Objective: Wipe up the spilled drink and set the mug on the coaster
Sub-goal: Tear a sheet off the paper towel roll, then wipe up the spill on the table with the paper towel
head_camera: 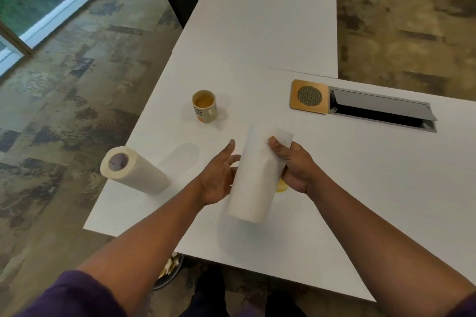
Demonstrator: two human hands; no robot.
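- Roll (134,170) of paper towels stands tilted near the table's (360,188) left edge, well to the left of both hands and touched by neither; it is not needed for this step.
- Mug (204,106), with amber drink in it, stands upright beyond the left hand and apart from it; it can wait until the surface is dry.
- Left hand (219,177) is open, fingers spread, its palm against the left edge of the loose paper towel sheet (253,175); it steadies the sheet and does not pinch it.
- The sheet hangs between the two hands, lifted off the table, folded or curled lengthwise.
- Right hand (291,165) is closed on the sheet's right edge, thumb on top and fingers underneath.
- Spill (282,186) shows as a small yellow patch just under the right hand, mostly hidden by the sheet and the wrist; its full extent cannot be told.
- To wipe well, I judge the sheet should be bunched or folded into a pad, lowered flat onto the patch directly below the grip, pressed to soak first, then drawn inward so the liquid is not pushed toward the table edge.
- Coaster (309,96), square with a round mesh centre, lies bare well beyond and to the right of the right hand, just beside the open cable hatch (381,110); the mug has yet to go there.
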